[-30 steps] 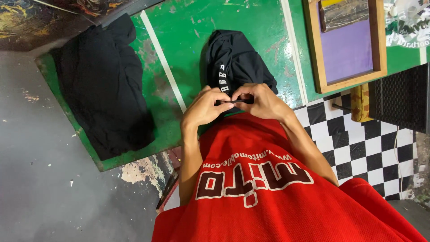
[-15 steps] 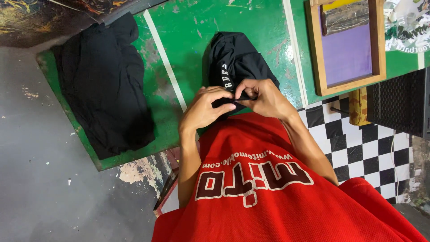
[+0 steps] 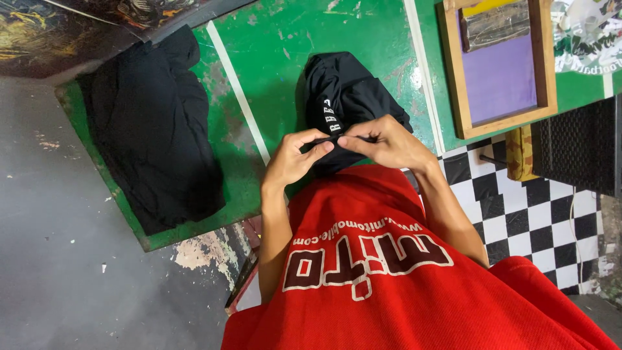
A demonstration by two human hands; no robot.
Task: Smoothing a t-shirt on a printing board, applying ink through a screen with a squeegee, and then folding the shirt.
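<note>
A black garment (image 3: 346, 97) with white lettering lies bunched on the green table (image 3: 272, 52) right in front of me. My left hand (image 3: 295, 159) pinches its near edge between thumb and fingers. My right hand (image 3: 382, 142) grips the same edge beside it, fingertips almost touching the left hand's. Both hands hold the fabric just above my red shirt.
A pile of black cloth (image 3: 152, 123) lies on the table's left part. A wooden-framed printing screen (image 3: 502, 65) with a purple mesh sits at the right. White stripes cross the green top. Below right is a black-and-white checkered floor (image 3: 518, 214); grey floor lies to the left.
Both hands have shifted slightly along the garment's near edge, staying pinched on it; the garment looks a little more gathered under the fingers.
</note>
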